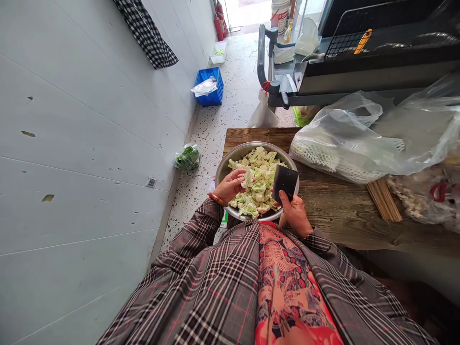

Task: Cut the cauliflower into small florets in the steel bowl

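Note:
A wide metal bowl full of cut cauliflower florets stands at the near left end of a wooden table. Over its left side my left hand pinches a pale cauliflower floret between thumb and fingers. My right hand grips a cleaver with a broad dark blade, thumb resting on the lower part of the blade. The blade stands above the bowl's right part, apart from the floret. Most of the cleaver's handle is hidden in my fist.
Clear plastic bags with white foam netting lie on the wooden table, beside a bundle of wooden sticks. Behind stands a metal cart. On the floor at left are a bagged green vegetable and a blue crate.

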A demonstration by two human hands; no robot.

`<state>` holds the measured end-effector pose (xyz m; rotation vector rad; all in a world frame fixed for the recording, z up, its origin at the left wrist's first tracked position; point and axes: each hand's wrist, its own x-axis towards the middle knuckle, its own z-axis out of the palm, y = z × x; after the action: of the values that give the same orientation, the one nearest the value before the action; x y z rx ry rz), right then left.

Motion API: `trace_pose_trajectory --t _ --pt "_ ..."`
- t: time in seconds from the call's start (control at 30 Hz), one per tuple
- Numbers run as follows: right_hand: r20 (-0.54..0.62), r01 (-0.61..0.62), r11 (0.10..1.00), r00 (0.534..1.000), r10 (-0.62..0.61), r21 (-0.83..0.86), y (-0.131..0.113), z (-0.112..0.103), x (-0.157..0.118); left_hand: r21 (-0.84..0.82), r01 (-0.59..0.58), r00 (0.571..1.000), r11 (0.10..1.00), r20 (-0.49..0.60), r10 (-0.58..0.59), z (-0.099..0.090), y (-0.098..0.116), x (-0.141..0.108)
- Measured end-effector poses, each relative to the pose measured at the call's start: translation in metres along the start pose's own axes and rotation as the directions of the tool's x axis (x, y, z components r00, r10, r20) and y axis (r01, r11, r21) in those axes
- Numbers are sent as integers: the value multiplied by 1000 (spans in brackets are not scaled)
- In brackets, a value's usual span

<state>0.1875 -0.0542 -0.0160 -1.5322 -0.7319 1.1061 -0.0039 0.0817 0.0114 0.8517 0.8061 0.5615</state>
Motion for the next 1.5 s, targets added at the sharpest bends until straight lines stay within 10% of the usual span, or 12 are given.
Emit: trace_pose_trajectory --t 0.17,0.3,0.53,0.73,1.0,1.23,1.5 --pt "66 264 923 964 -256 -279 -6 -4 1 -37 37 999 999 -10 -38 10 -6 -4" --pt "315 611 656 791 -524 -444 -18 -2 3 78 17 998 997 -53 -13 25 -13 -8" --pt "454 702 459 707 -542 -545 -26 5 3 253 -19 996 967 -82 41 49 -17 -19" --pt "466 699 447 710 -528 -558 -18 1 5 355 -36 989 934 -122 85 50 -15 -24" --pt "363 508 423 851 -379 -750 12 -12 23 429 -19 998 903 -43 42 52 -15 -29" --pt "125 419 720 896 -426 -554 -10 -30 28 358 -31 993 933 -96 70 54 -22 -30" --pt "465 694 669 700 -541 -266 -55 -24 9 725 -297 948 621 144 285 52 -7 -26"
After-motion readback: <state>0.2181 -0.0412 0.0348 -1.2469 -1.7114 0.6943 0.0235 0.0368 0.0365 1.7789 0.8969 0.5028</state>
